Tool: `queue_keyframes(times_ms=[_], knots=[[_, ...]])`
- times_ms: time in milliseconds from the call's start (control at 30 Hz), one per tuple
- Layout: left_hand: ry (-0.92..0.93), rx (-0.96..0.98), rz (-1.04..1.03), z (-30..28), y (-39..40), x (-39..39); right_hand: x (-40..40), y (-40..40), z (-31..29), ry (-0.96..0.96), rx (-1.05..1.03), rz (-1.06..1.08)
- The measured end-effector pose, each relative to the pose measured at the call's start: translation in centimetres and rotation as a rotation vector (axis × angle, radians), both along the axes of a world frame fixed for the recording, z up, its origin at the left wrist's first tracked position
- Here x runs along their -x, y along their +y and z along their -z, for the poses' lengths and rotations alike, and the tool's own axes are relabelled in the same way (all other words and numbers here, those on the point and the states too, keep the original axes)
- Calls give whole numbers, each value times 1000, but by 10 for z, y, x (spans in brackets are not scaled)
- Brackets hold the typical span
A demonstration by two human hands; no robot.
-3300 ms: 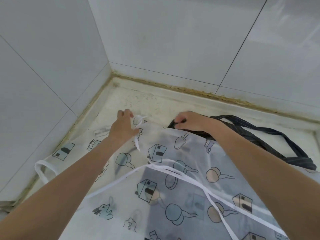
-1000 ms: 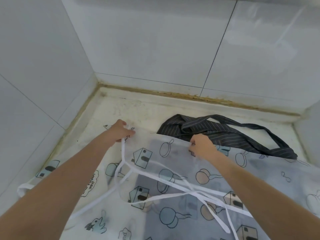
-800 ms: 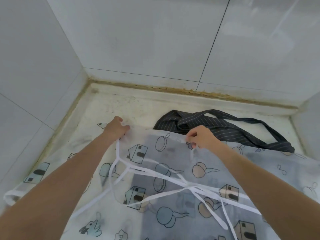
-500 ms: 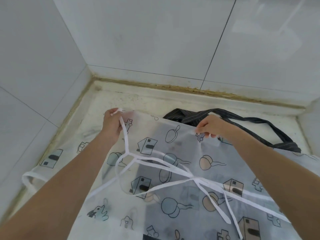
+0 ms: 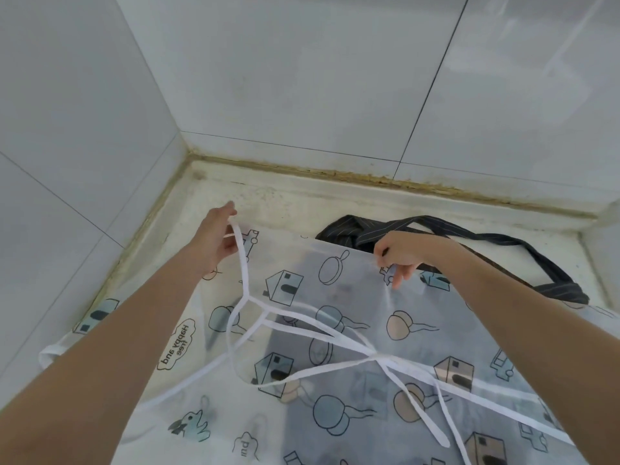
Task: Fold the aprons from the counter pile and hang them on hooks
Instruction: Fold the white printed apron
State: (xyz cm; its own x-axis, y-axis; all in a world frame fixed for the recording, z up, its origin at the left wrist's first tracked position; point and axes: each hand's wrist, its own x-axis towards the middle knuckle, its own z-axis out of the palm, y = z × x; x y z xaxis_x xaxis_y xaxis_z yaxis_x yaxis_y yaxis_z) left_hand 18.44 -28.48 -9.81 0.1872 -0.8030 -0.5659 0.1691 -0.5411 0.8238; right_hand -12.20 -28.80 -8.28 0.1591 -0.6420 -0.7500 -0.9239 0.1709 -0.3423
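A translucent white apron printed with houses, pans and cartoon shapes lies spread over the counter, its white straps tangled across the middle. My left hand pinches the apron's far left corner and a strap, lifted off the counter. My right hand grips the far edge of the apron farther right. A dark pinstriped apron lies crumpled behind that edge, partly hidden by the white one and my right arm.
White tiled walls close the counter at the back and left, meeting in a corner with stained sealant. Another wall edge stands at the right. A white strap loop hangs near the counter's left side.
Both hands have raised the apron's far edge off the counter. My left hand rose higher, drawing the strap up with it.
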Motion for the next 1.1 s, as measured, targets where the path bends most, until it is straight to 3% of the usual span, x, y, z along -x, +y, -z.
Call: queue_keyframes(times_ms=[100, 267, 333, 400, 500, 600, 667, 767, 833, 900, 967, 1100], knots=[[-69, -9, 116, 1, -4, 0, 5, 3, 0, -44, -17, 36], [29, 40, 164, 2, 2, -5, 15, 4, -11, -165, -121, 195], [26, 53, 142, 6, 5, -4, 16, -1, -12, -152, -23, 267], [-37, 7, 116, 13, 7, -2, 16, -6, -5, -31, 227, 266], [-441, -62, 144, 19, 4, 6, 11, -3, 11, 77, 440, 151], [-1047, 14, 236, 7, 9, 23, 0, 18, 19, 97, 583, -33], [-1347, 256, 424, -1, 16, 42, -9, 38, 24, 101, 667, -89], [-1480, 530, 937, 6, 29, 76, -16, 68, 37, 272, 546, -262], [-1439, 444, 1255, 20, 38, 95, -12, 86, 51, 345, 398, -379], [-1380, 192, 1498, 36, 46, 103, -1, 101, 63, 324, 307, -429], [-1358, 64, 1599, 48, 52, 102, 13, 112, 70, 264, 289, -471], [-1379, 88, 1654, 49, 59, 99, 26, 113, 70, 208, 278, -535]])
